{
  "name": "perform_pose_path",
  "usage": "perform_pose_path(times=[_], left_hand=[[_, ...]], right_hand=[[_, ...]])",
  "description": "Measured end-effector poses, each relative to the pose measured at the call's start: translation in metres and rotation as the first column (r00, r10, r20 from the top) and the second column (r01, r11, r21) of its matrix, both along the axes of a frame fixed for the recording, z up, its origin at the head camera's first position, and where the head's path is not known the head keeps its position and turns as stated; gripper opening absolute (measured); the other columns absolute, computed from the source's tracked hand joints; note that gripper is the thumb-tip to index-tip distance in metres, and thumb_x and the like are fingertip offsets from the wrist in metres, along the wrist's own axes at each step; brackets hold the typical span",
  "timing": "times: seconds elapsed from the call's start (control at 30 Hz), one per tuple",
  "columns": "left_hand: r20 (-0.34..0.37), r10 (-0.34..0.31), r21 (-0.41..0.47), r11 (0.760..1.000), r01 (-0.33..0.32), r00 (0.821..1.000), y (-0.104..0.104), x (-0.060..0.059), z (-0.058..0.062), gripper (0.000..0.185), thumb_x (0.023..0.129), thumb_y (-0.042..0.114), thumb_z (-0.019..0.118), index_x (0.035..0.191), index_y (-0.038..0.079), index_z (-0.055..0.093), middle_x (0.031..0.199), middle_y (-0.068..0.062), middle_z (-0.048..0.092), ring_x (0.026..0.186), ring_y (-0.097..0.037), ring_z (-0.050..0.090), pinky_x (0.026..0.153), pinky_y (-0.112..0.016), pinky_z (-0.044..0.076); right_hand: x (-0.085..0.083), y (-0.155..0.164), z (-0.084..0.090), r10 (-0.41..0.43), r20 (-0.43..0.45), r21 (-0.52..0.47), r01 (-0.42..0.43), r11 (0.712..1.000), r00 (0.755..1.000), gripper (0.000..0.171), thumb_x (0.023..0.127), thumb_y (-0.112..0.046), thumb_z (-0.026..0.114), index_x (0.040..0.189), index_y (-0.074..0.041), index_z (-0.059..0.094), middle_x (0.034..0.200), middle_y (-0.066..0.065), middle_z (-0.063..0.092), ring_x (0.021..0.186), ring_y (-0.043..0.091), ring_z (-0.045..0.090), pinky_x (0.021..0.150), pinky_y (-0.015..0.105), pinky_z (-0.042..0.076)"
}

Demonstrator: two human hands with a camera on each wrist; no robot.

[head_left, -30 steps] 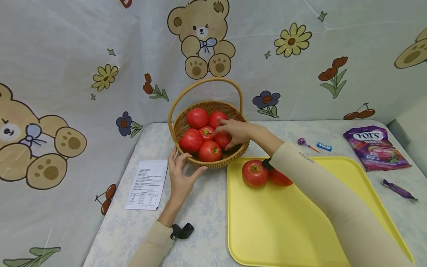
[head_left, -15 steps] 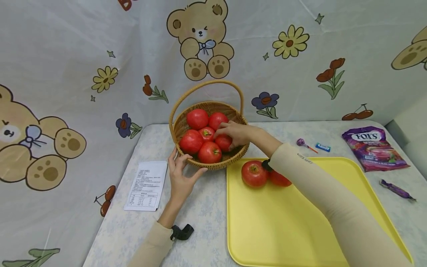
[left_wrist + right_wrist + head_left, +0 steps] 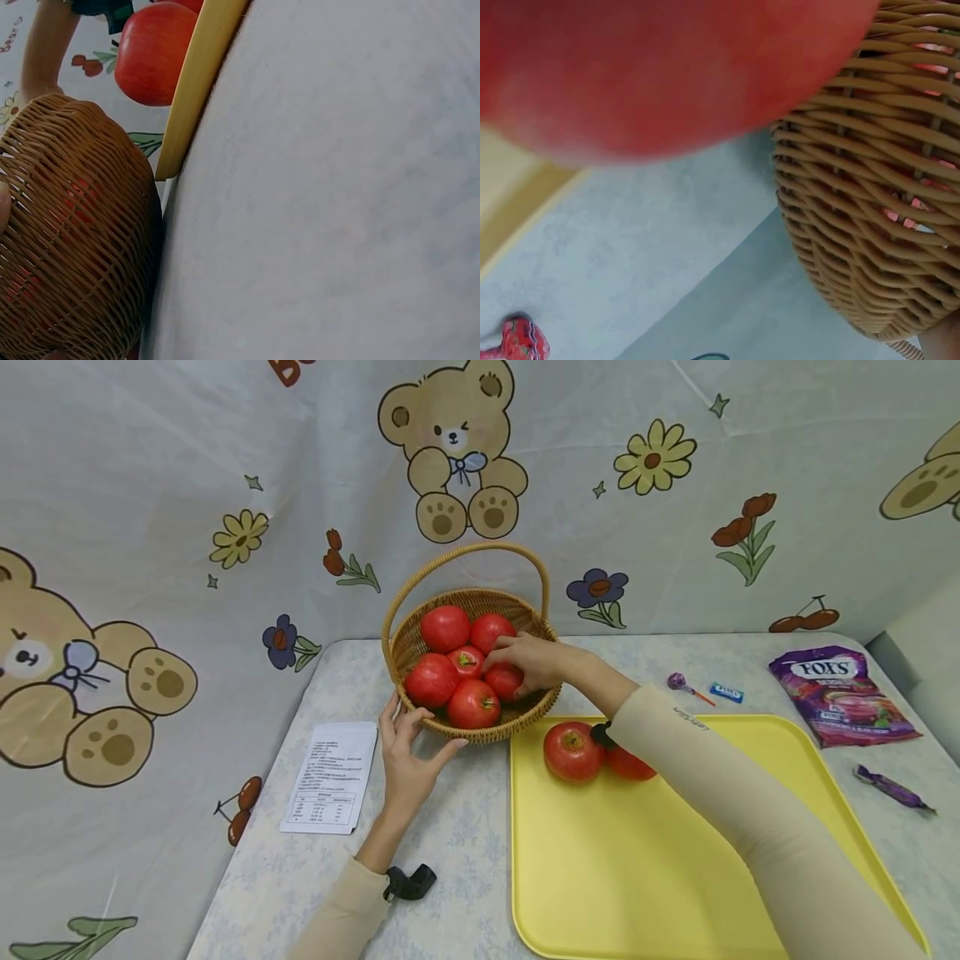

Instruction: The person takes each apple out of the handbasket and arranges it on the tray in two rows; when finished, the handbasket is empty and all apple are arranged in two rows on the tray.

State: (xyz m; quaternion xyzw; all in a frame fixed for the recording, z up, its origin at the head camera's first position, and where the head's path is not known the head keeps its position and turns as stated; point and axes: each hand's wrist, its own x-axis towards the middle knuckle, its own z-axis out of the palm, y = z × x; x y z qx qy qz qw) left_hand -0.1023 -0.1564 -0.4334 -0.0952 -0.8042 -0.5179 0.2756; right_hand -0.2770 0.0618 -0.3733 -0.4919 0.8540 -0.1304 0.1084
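A wicker basket [image 3: 517, 727] with a tall handle holds several red apples [image 3: 445, 628] and tilts toward me in the head view. My left hand [image 3: 407, 768] holds its front left rim, thumb spread along the lower front. Reaching in over the right rim, my right hand [image 3: 534, 660] grips an apple [image 3: 504, 682] with curled fingers; its fingertips are partly hidden between apples. Two more apples [image 3: 573, 752] lie on the yellow tray [image 3: 600, 877], one partly behind my right wrist. A blurred apple [image 3: 667, 75] fills the top of the right wrist view, beside the basket [image 3: 870, 187].
Left of the basket lies a white printed packet [image 3: 330, 777]. Beyond the tray's far edge are a lollipop [image 3: 677, 680] and a small blue sweet [image 3: 727, 692]. A purple candy bag [image 3: 843, 693] and a purple wrapped sweet [image 3: 894, 787] lie on the right. A patterned cloth hangs behind.
The right hand's fingers have closed in around the apple at the basket's right side. The left hand and the basket stay in place; the head view shifts slightly.
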Motion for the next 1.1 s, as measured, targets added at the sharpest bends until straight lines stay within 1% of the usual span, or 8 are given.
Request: perform_pose_path(times=[0.13,0.2,0.37,0.5,0.6,0.73,0.87,1.1], left_hand=[[0.000,-0.006,0.020,1.000,0.006,1.000,-0.001,-0.001,-0.002,0.049,0.070,0.000,0.086,0.109,-0.006,0.056,0.150,-0.032,0.020,0.125,-0.040,0.051,0.100,-0.037,0.052],[-0.003,-0.010,0.032,0.999,0.010,1.000,-0.005,-0.004,-0.011,0.050,0.071,0.004,0.087,0.110,-0.002,0.057,0.153,-0.026,0.020,0.124,-0.036,0.054,0.099,-0.041,0.052],[-0.013,-0.012,0.055,0.998,0.013,1.000,-0.013,-0.015,-0.034,0.051,0.071,0.011,0.088,0.113,0.006,0.058,0.156,-0.014,0.020,0.130,-0.028,0.050,0.099,-0.034,0.052],[0.003,-0.001,0.059,0.998,0.001,1.000,-0.011,-0.014,-0.029,0.052,0.071,0.003,0.087,0.113,-0.002,0.057,0.154,-0.023,0.020,0.136,-0.034,0.042,0.099,-0.040,0.051],[-0.006,-0.006,0.057,0.998,0.006,1.000,-0.007,-0.009,-0.017,0.050,0.071,-0.002,0.085,0.111,-0.009,0.056,0.151,-0.031,0.020,0.134,-0.041,0.043,0.099,-0.042,0.051],[-0.020,-0.016,0.052,0.999,0.017,1.000,-0.004,-0.002,-0.002,0.049,0.071,-0.004,0.085,0.110,-0.011,0.055,0.148,-0.035,0.022,0.130,-0.045,0.046,0.099,-0.032,0.052],[-0.025,-0.016,0.055,0.998,0.018,1.000,-0.003,-0.001,0.000,0.049,0.071,-0.004,0.085,0.110,-0.009,0.055,0.148,-0.036,0.021,0.128,-0.046,0.047,0.099,-0.025,0.051],[-0.025,-0.020,0.044,0.999,0.021,0.999,-0.003,-0.003,-0.002,0.050,0.071,-0.002,0.085,0.110,-0.008,0.055,0.149,-0.036,0.019,0.130,-0.050,0.044,0.098,-0.045,0.052]], right_hand=[[0.000,-0.001,0.003,0.015,-0.040,-0.010,-0.016,1.000,0.999,0.057,0.073,-0.015,0.086,0.125,-0.016,0.063,0.129,0.013,0.052,0.122,0.031,0.048,0.102,0.050,0.038],[0.001,-0.002,0.004,0.023,-0.059,-0.007,-0.023,1.000,0.998,0.056,0.073,-0.016,0.086,0.125,-0.017,0.063,0.127,0.012,0.053,0.122,0.029,0.048,0.102,0.050,0.037],[0.002,-0.001,0.011,0.023,-0.059,-0.019,-0.024,1.000,0.998,0.054,0.075,-0.016,0.085,0.125,-0.017,0.063,0.128,0.010,0.054,0.125,0.028,0.046,0.108,0.055,0.032],[0.002,0.002,0.017,-0.003,-0.041,-0.061,0.001,0.998,0.999,0.055,0.076,-0.016,0.084,0.127,-0.018,0.062,0.135,0.011,0.051,0.129,0.032,0.043,0.109,0.055,0.033],[0.004,0.004,0.023,-0.012,-0.044,-0.112,0.007,0.994,0.999,0.056,0.076,-0.017,0.084,0.127,-0.016,0.062,0.137,0.012,0.050,0.129,0.033,0.043,0.105,0.052,0.037],[0.009,0.009,0.035,-0.009,-0.048,-0.183,0.000,0.983,0.999,0.056,0.076,-0.015,0.084,0.127,-0.014,0.062,0.134,0.012,0.051,0.128,0.033,0.043,0.108,0.056,0.035],[0.018,0.017,0.050,-0.022,-0.052,-0.214,0.010,0.977,0.998,0.056,0.077,-0.015,0.083,0.128,-0.016,0.061,0.136,0.011,0.050,0.130,0.035,0.040,0.106,0.057,0.040],[0.038,0.040,0.071,-0.079,-0.098,-0.214,0.057,0.975,0.992,0.059,0.078,-0.016,0.082,0.133,-0.021,0.059,0.141,0.009,0.048,0.126,0.032,0.042,0.092,0.046,0.052]])
